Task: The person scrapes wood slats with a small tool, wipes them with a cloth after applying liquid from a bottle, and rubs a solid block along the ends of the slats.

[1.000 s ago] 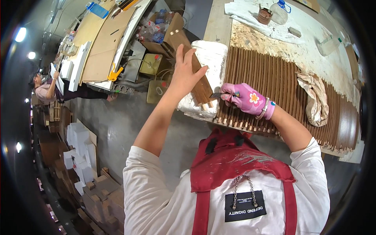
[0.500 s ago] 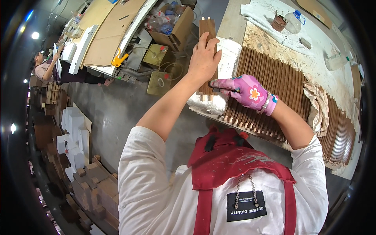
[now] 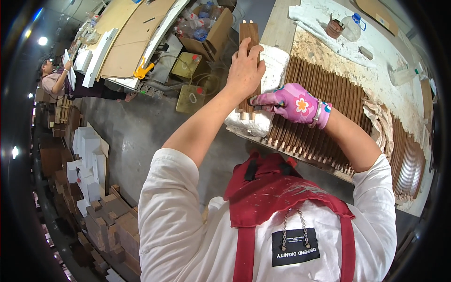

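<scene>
A dark brown wooden slat (image 3: 249, 32) with pale dowel pegs at both ends lies on a white padded block (image 3: 275, 58) at the bench's left end. My bare left hand (image 3: 246, 68) presses on the slat and grips its edges, fingers curled over it. Over the near end of the slat, my right hand (image 3: 298, 104), in a pink flowered glove, is closed in a pinch. Something small and dark shows at its fingertips, too hidden to name. Just right of the block, many similar slats (image 3: 324, 94) stand packed side by side, pegs toward me.
Crumpled brown paper (image 3: 378, 122) lies across the slat row. Behind are a clear jug (image 3: 352, 27), a rusty tin (image 3: 334, 29) and a clear bottle (image 3: 404, 74). Left of the bench stand yellowish cans (image 3: 189, 98) and a carton of bottles (image 3: 221, 30). Another person (image 3: 55, 82) works far left.
My right hand has shifted slightly left and up along the near end of the slat. My left hand stays in place on it.
</scene>
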Demonstrator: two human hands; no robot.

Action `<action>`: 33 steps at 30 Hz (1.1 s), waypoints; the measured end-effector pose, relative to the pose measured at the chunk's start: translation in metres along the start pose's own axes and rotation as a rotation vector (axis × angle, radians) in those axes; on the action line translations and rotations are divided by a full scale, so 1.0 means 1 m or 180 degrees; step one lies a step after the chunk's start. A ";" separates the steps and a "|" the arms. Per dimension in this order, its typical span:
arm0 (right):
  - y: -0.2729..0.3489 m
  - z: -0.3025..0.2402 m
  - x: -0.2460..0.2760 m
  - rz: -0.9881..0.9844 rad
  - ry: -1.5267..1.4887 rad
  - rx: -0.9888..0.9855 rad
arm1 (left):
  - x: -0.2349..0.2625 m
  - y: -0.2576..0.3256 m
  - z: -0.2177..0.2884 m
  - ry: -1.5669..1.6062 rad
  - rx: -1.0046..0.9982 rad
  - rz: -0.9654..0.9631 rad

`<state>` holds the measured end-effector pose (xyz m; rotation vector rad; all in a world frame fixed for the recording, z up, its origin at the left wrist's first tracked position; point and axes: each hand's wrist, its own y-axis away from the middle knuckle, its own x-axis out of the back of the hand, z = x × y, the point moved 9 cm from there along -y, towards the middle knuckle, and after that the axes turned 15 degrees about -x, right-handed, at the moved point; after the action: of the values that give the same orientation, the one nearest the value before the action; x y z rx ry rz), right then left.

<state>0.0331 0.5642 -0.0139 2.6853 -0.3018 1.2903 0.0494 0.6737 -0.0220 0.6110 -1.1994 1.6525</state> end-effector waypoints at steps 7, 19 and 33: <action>-0.006 0.002 -0.002 -0.0445 -0.0243 -0.0015 | -0.001 0.001 0.001 0.0002 -0.0016 0.0067; 0.002 0.003 0.003 0.0023 -0.0447 -0.0166 | -0.001 0.001 -0.001 0.0029 0.0048 0.0105; 0.000 -0.014 0.010 -0.0059 -0.0446 -0.0329 | -0.003 0.003 -0.006 0.0178 0.0113 0.0126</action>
<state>0.0287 0.5659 0.0024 2.6886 -0.3491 1.0533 0.0485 0.6775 -0.0282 0.5626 -1.1505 1.7165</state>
